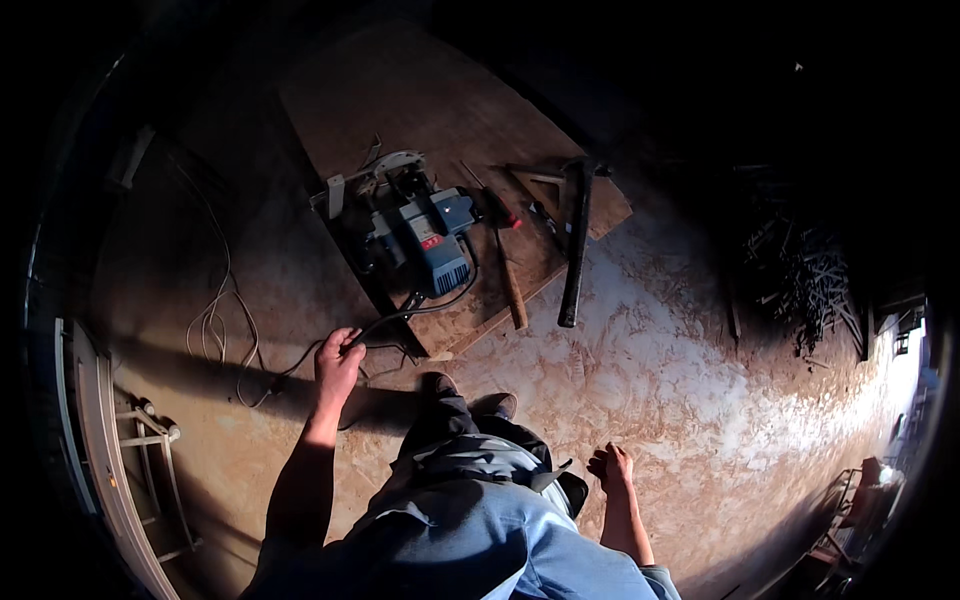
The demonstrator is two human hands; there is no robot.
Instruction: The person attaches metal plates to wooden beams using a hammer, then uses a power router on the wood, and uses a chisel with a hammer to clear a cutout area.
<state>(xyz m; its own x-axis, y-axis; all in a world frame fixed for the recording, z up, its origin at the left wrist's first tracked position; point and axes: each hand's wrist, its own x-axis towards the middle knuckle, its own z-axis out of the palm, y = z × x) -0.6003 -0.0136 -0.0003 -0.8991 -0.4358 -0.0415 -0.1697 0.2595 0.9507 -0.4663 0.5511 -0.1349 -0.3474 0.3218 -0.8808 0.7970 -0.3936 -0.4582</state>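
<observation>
My left hand [338, 368] is closed around a dark power cord [385, 318], just off the near corner of a wooden board [420, 90]. The cord runs up to a blue-grey circular saw [440, 225] resting on the board. My right hand [614, 466] hangs low beside my body, its fingers loosely bent and partly in shadow; nothing shows in it. To the right of the saw lie a red-handled tool [508, 215], probably a screwdriver, and a tool with a long wooden handle [513, 290]. A dark metal angle piece [574, 260] juts past the board's right edge.
A thin pale cable [225, 285] lies looped on the floor at left. Further left stands a metal-legged frame [150, 440] beside a pale panel [95, 420]. A heap of dark metal scraps [805, 285] lies at right, and another frame [850, 510] stands at lower right.
</observation>
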